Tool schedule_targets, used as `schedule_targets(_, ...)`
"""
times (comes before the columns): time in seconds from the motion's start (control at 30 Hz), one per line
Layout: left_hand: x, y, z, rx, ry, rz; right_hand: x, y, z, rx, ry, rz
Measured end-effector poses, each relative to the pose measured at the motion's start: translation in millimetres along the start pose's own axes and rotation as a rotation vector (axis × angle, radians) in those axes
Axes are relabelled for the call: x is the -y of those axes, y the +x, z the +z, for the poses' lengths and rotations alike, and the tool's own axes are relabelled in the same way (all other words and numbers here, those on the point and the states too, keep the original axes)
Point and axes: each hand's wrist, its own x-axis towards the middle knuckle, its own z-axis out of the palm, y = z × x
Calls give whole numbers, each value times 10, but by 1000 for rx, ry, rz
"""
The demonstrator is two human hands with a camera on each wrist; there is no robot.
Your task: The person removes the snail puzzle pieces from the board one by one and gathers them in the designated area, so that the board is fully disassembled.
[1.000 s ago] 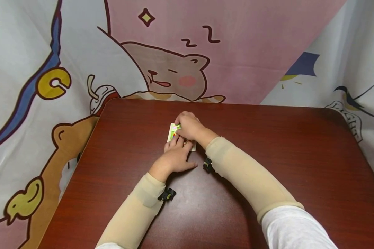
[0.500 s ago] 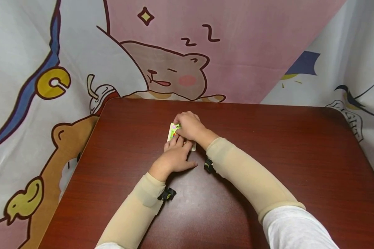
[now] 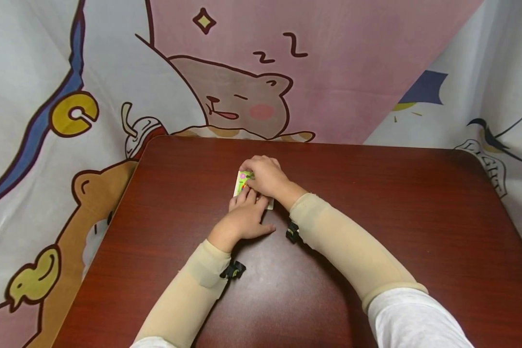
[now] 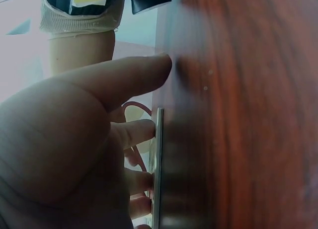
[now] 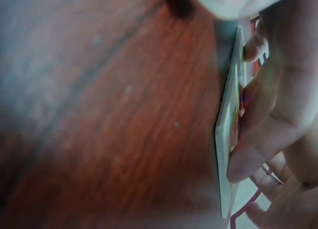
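A small pale board [image 3: 237, 189] with a bright green, pink and orange picture lies flat on the table, mostly covered by hands. My left hand [image 3: 242, 220] rests fingertips on its near part, fingers extended and thumb spread out over the table. Across its far right part arches my right hand [image 3: 267, 178], with bent fingers near the far edge and the thumb over the picture. In the right wrist view, fingers [image 5: 248, 162] touch the top of the board [image 5: 223, 134]; whether they pinch a piece is hidden. The left wrist view shows the board's thin edge [image 4: 158, 164] beside the left fingers.
The dark red-brown table [image 3: 374, 208] extends around both arms. Behind it hangs a cartoon-printed curtain [image 3: 330, 72]. Black clips [image 3: 233, 270] sit at both wrists on beige sleeves.
The right hand's fingertips have shifted slightly left at the board's far edge, and a little more of the picture shows. The left hand stays in place.
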Motion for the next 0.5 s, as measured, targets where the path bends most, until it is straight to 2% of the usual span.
schedule_targets(0.27, -7, 10, 21, -19, -7, -2, -70, -36, -6, 18, 83, 44)
schedule_targets(0.5, 5, 6, 21, -28, -14, -6, -130, -47, -58, -40, 208, 33)
